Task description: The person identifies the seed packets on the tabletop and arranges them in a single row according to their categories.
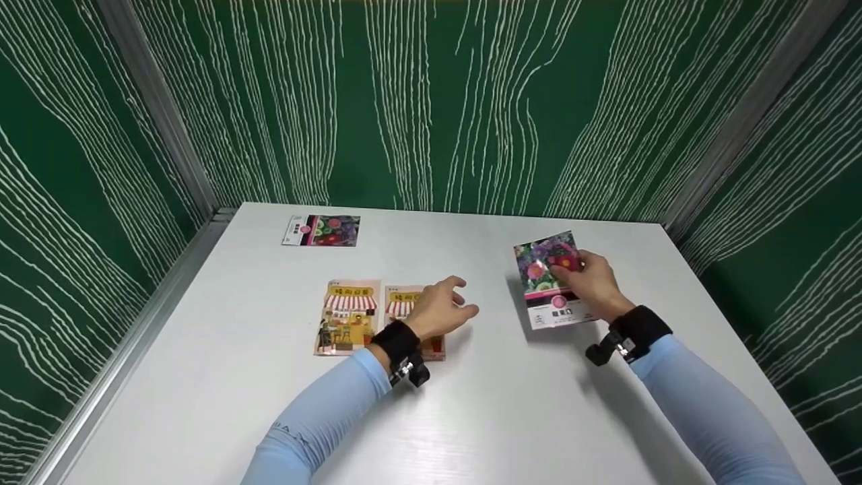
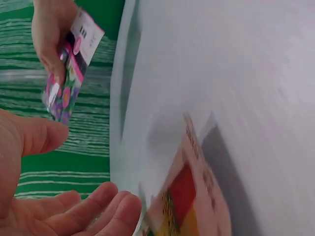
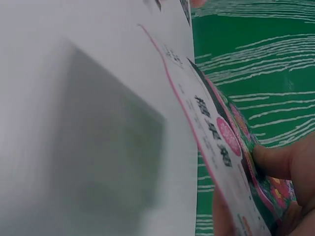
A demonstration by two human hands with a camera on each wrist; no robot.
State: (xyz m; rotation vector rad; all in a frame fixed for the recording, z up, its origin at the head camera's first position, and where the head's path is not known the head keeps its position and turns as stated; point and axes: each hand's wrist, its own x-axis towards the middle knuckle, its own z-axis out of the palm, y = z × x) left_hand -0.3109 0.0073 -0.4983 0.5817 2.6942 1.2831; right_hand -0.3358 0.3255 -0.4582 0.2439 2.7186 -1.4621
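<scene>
A flower-printed seed packet (image 1: 547,283) is held up off the table by my right hand (image 1: 596,286), thumb on its front and fingers behind. In the right wrist view the packet (image 3: 216,132) stands tilted with its shadow on the table beside it. My left hand (image 1: 438,310) hovers over a pink packet (image 1: 434,347) with a striped-awning shop picture, partly hiding it. In the left wrist view the left hand's fingers (image 2: 110,211) are spread and hold nothing. A like shop-picture packet (image 1: 349,320) lies flat just left of that one.
Another flower-printed packet (image 1: 330,230) lies sideways near the table's far left edge. The white table (image 1: 269,404) is bordered by green walls (image 1: 592,81) with wavy white lines, and metal posts (image 1: 158,101) stand at the corners.
</scene>
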